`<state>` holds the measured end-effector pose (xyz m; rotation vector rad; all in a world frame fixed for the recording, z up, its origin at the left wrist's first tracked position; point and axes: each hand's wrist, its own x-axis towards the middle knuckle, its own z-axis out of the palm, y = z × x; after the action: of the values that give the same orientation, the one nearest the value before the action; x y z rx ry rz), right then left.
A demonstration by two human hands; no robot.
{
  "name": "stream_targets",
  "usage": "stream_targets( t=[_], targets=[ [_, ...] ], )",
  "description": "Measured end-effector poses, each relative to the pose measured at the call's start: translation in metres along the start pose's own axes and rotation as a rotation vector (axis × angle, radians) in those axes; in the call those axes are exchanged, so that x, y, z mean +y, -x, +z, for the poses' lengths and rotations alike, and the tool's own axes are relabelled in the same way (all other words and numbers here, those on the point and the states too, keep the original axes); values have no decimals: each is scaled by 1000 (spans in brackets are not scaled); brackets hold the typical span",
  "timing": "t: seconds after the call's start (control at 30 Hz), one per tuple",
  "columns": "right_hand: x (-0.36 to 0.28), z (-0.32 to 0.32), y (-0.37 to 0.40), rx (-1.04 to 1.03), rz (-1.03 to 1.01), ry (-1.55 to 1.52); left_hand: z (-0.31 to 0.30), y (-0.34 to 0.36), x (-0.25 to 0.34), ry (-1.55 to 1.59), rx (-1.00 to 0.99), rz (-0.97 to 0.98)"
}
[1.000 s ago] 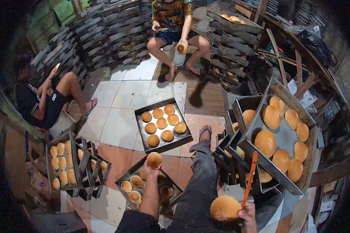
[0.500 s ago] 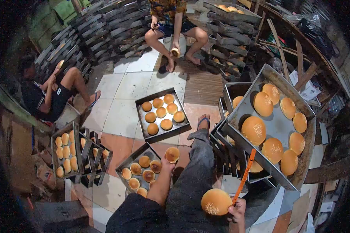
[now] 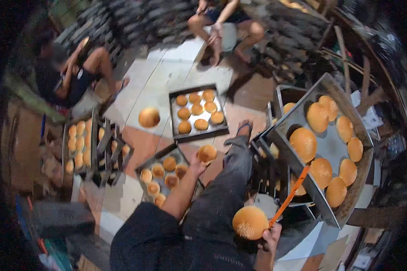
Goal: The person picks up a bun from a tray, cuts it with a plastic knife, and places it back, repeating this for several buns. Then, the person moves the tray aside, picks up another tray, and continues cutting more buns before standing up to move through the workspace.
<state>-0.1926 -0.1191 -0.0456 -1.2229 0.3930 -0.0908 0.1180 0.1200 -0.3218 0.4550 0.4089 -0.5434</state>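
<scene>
Above bun-filled tray (image 3: pixel 154 156), left hand (image 3: pixel 196 165) gripping bun (image 3: pixel 207 153)

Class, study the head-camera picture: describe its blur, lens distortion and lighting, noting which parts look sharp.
Head view: motion blur smears the stacked trays and seated person at the top; the right hand gripping the orange tool and the bun in the left hand look clearer; fisheye bending bows the big tray; corners sink into black vignette; the floor tray gleams.

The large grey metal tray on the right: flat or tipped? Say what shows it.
Tipped: the large grey metal tray slopes, its near edge resting low on stacked dark trays.
</scene>
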Motion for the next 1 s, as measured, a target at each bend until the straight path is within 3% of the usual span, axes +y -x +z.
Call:
stream_targets(
  t=[0.03,0.07,0.13,0.2,0.27,0.37,0.47,0.5,0.57,0.6,0.63,0.67,0.7,0.73,0.8,0.9,0.93,0.97,1.0],
  targets=[
    [3,-1,3,-21,-86,-25,4,8,-3,30,68,-29],
    [2,0,5,-52,-4,-106,9,15,-7,55,129,-56],
    [0,8,-4,-62,-146,-118,10,35,-18,90,232,-27],
    [-7,6,-8,-80,-80,-68,-1,44,-27,121,325,-21],
    [-7,2,-3,-89,-24,-18,-26,43,-37,198,279,51],
    [9,3,-7,-62,-129,-157,-43,32,-31,218,253,86],
    [10,7,-3,16,-155,-145,-24,-10,-10,213,245,95],
    [3,14,-1,25,-128,-166,-14,-40,5,170,139,152],
    [7,15,-1,86,-86,-176,57,-98,50,147,25,306],
    [9,14,-1,91,-115,-184,104,-128,83,358,-227,269],
    [7,15,-2,83,-95,-183,144,-186,115,396,-346,360],
    [5,19,-5,73,-77,-183,244,-146,152,233,-359,462],
    [-4,24,-4,77,-7,-195,315,-121,182,136,-243,408],
    [-8,23,-3,78,-26,-194,355,-109,201,48,-124,359],
    [-7,16,-4,119,18,-93,375,-105,213,-77,-57,405],
    [-8,26,-17,109,-104,-141,329,-125,210,-386,178,597],
    [-12,28,-20,123,-112,-114,280,-133,206,-644,214,561],
    [-9,27,-23,101,-160,-113,218,-152,209,-1280,407,696],
    [-5,24,-22,105,-162,-115,177,-134,185,-1054,228,791]
  ],
)
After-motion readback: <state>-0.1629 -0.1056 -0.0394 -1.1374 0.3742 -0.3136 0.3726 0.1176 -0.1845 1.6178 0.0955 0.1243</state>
